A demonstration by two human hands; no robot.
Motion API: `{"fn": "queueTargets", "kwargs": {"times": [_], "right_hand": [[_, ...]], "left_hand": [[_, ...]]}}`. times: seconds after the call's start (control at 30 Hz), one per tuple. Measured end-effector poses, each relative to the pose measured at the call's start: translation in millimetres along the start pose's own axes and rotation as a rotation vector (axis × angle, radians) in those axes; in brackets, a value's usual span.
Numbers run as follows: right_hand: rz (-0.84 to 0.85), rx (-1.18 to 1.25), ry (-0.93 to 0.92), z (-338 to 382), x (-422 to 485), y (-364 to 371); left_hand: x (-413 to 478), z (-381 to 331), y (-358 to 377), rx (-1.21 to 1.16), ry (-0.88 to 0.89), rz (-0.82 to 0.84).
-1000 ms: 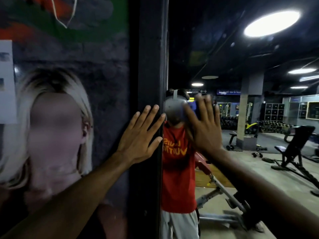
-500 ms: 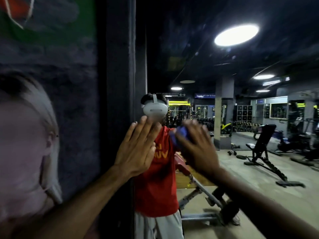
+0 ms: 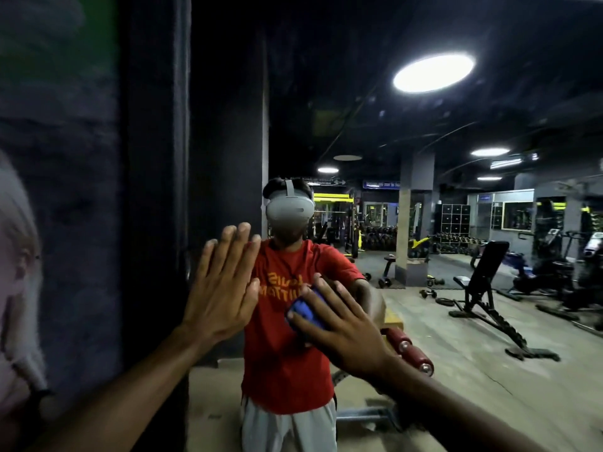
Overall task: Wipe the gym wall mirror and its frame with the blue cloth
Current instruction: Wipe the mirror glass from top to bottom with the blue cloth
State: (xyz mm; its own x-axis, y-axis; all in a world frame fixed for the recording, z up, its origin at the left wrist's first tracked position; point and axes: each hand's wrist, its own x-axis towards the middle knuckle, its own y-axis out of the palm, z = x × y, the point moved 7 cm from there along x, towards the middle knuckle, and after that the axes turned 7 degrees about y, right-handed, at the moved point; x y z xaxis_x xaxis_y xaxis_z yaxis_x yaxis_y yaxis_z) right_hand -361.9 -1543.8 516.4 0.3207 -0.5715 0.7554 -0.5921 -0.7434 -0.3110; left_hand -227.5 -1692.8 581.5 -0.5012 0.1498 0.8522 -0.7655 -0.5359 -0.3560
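DESK: Gym wall, mid-wipe. Where is the cloth?

OPERATOR: The cloth [image 3: 307, 310] sits bunched under my right grip [image 3: 339, 331], whose spread, near-straight fingers press it to the mirror [image 3: 440, 321] at chest height. My left grip [image 3: 225, 288] is wide and flat with nothing in it. It seems to brace on the glass just right of the frame [image 3: 153, 190].

DESK: How far along?

OPERATOR: Early to middling, I judge. The cloth works only a small patch near the mirror's left side. The glass is too dim to show which parts are clean. The frame is not under the cloth now, so that part still looks owed.

DESK: Room to move?

OPERATOR: Plenty to the right and upward, where bare glass runs to the picture's edge. Leftward is tight: my left grip lies between cloth and frame, and the frame's inner edge stands just beyond it. Past that hangs a poster [image 3: 49, 223], which is not my job. The mirror's bottom edge is out of view.
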Motion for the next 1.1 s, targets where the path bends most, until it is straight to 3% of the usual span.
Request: {"fn": "queueTargets", "kwargs": {"times": [0.1,0.23,0.3,0.4,0.6,0.73,0.8,0.97,1.03,1.1], "right_hand": [[-0.039,-0.004,0.029,-45.9,7.3,-12.5],[-0.192,0.072,0.506,-164.8,54.8,-56.4],[-0.253,0.108,0.64,-203.7,68.5,-74.6],[-0.242,0.094,0.575,-197.4,65.5,-67.8],[-0.137,0.087,0.231,-117.9,-19.8,-33.7],[-0.027,-0.024,0.003,-128.5,-48.3,-28.7],[-0.046,-0.045,0.096,-161.7,-36.2,-39.5],[-0.237,0.081,0.664,-280.4,5.4,-93.4],[-0.26,0.119,0.72,-290.1,6.3,-94.9],[-0.237,0.143,0.662,-267.9,-5.1,-81.5]], "left_hand": [[21.7,-36.7,2.9,-0.018,0.044,0.003],[66.7,-76.5,15.5,0.024,0.087,0.005],[72.5,-80.3,20.5,0.055,0.056,-0.001],[68.8,-78.4,22.6,0.095,0.062,-0.006],[70.7,-84.2,17.9,0.1,0.064,-0.026],[81.3,-106.8,9.6,0.033,0.084,-0.046],[98.2,-128.6,9.3,0.068,0.149,-0.045],[132.7,-149.5,21.5,0.088,0.102,-0.005],[131.9,-149.1,25.1,0.111,0.097,-0.009],[130.6,-148.6,25.6,0.121,0.108,-0.016]]}}
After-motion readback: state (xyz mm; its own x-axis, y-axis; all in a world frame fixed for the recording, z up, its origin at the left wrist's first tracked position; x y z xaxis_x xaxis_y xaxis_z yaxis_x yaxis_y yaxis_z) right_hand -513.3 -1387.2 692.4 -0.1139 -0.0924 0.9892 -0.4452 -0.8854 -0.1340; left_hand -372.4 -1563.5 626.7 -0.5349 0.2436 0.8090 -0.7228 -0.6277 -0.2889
